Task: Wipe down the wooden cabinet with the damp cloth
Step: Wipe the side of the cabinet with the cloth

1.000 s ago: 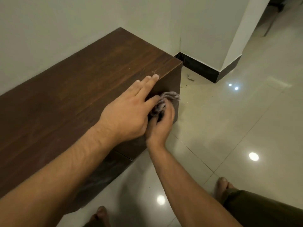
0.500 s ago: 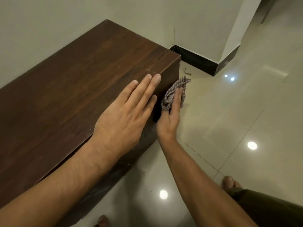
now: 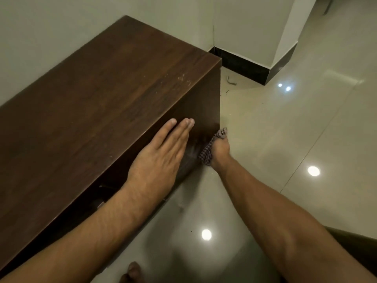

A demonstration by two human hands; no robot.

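Note:
A long, low, dark wooden cabinet (image 3: 98,94) stands against the wall and fills the left half of the view. My left hand (image 3: 163,148) lies flat on its front top edge, fingers together and pointing away. My right hand (image 3: 221,151) is low on the cabinet's front face near the right corner, pressing a checked cloth (image 3: 210,150) against the wood. The cloth is bunched under the palm and its end sticks out above the fingers. Pale smears show on the wood beside the cloth.
Glossy beige floor tiles (image 3: 295,139) spread to the right, with light reflections. A black skirting (image 3: 244,66) runs along the wall corner behind the cabinet. A small bent metal piece (image 3: 231,81) lies on the floor near that corner. My bare foot (image 3: 132,272) shows at the bottom.
My right hand has slid the cloth down the front face, from near the top edge to low by the floor. My left hand stays flat on the top.

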